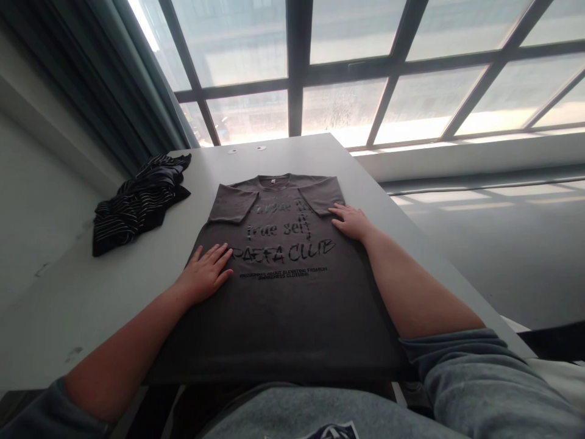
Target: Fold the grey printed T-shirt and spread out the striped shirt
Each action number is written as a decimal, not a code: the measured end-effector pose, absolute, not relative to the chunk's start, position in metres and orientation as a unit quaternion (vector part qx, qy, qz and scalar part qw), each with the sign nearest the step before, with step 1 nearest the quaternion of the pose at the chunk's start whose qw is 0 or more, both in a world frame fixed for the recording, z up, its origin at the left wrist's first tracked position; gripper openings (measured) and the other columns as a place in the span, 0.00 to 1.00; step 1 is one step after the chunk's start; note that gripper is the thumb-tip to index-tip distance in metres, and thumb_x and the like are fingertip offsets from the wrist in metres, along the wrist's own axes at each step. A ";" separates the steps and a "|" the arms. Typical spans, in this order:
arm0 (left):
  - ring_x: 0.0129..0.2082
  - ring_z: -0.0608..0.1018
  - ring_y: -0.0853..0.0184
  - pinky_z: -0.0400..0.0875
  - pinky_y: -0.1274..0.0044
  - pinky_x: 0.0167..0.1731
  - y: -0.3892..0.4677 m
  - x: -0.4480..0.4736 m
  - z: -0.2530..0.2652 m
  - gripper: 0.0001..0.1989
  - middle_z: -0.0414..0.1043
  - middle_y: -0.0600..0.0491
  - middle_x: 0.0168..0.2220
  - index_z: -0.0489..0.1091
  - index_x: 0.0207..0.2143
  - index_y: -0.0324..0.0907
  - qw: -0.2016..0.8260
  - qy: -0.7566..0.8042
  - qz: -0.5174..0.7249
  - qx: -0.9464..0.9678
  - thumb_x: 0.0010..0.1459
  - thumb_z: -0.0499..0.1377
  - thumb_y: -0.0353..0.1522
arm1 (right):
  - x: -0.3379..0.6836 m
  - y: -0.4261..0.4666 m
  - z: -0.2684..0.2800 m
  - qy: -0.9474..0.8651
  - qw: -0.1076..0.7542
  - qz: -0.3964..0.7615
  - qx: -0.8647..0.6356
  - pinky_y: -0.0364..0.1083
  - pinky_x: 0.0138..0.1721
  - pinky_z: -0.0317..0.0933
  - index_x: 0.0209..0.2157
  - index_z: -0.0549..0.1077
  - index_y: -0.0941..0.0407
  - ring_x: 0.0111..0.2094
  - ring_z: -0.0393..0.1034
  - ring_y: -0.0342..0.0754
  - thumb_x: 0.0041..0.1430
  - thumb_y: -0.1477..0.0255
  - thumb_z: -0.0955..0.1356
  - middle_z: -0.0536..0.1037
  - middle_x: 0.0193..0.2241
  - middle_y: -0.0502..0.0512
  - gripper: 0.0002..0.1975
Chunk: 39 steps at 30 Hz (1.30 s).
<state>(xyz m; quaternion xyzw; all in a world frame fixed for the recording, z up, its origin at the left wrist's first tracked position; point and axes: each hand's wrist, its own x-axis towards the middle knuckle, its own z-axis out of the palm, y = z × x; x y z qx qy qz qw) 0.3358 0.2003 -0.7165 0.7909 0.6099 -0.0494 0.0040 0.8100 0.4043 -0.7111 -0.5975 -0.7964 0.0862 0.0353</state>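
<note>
A dark grey T-shirt (283,323) with black printed lettering lies spread out, front side up, its collar pointing away from me. Both of its sleeves are folded inward over the chest. My left hand (208,274) rests flat on the shirt's left side beside the print, fingers outstretched. On the right, my right hand (350,221) lies on the shirt's edge just below the folded right sleeve, its fingers extended and slightly apart. Neither hand grips the cloth. The hem reaches the near edge of the table.
A crumpled black garment with pale stripes (137,204) lies on the white table (301,155) at the back left. Two small white round pieces sit near the far edge. Beyond stand a dark-framed window (295,73) and a dark curtain (114,79).
</note>
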 end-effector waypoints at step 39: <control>0.76 0.54 0.55 0.55 0.60 0.74 0.249 0.303 -0.743 0.36 0.45 0.44 0.76 0.53 0.75 0.35 0.020 0.703 0.002 0.710 0.72 0.40 0.45 | 0.809 0.406 -0.712 -0.795 0.034 0.089 -0.598 0.71 0.74 0.43 0.72 0.62 0.46 0.75 0.47 0.60 0.70 0.58 0.60 0.51 0.74 0.50 0.31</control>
